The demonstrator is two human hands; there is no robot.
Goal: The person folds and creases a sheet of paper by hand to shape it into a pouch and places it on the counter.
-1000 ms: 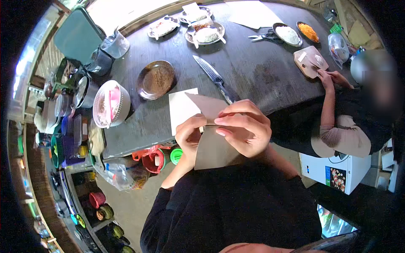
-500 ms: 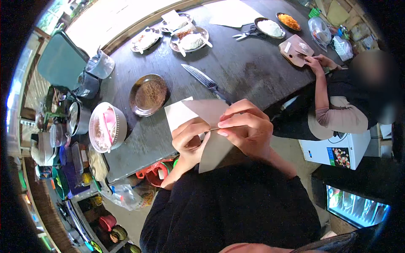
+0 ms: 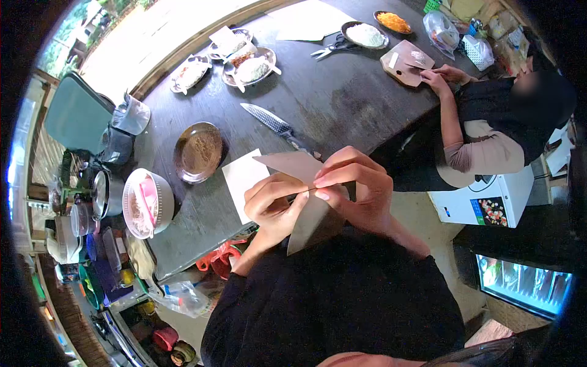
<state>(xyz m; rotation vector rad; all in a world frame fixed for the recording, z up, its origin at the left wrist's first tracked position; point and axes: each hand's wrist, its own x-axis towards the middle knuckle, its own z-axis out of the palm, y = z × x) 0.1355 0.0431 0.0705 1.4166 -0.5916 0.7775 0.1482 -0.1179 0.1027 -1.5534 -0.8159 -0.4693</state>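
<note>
Close in front of my dark shirt, my left hand and my right hand meet with fingertips pinched together. Between them is a thin pale sheet of paper, bent so that one flap points up and left and another hangs down. Both hands grip it near its middle, where the fingers hide the crease. A white sheet lies on the table edge behind my left hand. Beyond my hands, a knife with a dimpled blade rests on the dark table, its handle toward me. A brown plate sits to its left.
A white basket with a pink utensil stands at the table's left. Plates of food, scissors, a white-filled bowl and an orange-filled bowl lie farther back. At right, another person works at a cutting board.
The view has shifted, so the table items appear farther left. My hands stay pinched on the paper, and its flaps have tilted slightly. More of the white sheet behind shows.
</note>
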